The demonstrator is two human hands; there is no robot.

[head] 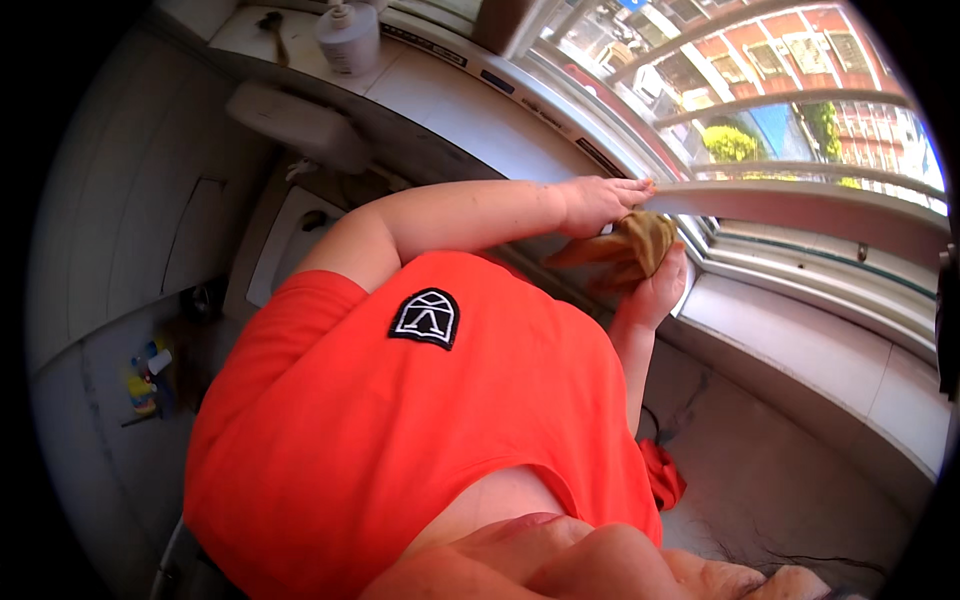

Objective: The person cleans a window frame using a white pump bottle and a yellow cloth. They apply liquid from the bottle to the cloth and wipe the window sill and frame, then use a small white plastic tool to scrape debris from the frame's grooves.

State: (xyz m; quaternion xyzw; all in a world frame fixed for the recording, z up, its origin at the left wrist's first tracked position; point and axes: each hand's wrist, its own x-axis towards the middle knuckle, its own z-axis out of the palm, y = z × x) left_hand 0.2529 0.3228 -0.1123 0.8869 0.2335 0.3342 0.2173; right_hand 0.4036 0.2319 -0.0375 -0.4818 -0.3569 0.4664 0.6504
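A brownish-yellow cloth (646,238) hangs bunched at the corner of the window frame. My right hand (663,283) grips its lower side, fingers against the frame's edge. Just above the cloth, my left hand (600,202) lies with fingers stretched out, their tips against the pale window frame (787,206). My left thumb is hidden, so whether it touches the cloth does not show. The left forearm crosses in front of my red shirt (420,420). Part of the cloth droops into shadow below the hands.
A white pump bottle (347,41) and a small brush (277,37) stand on the tiled sill (450,97). Below are a white cistern (296,124) and a ceramic basin (281,240). Bottles (142,390) sit low at left. Bars (780,97) cross the window.
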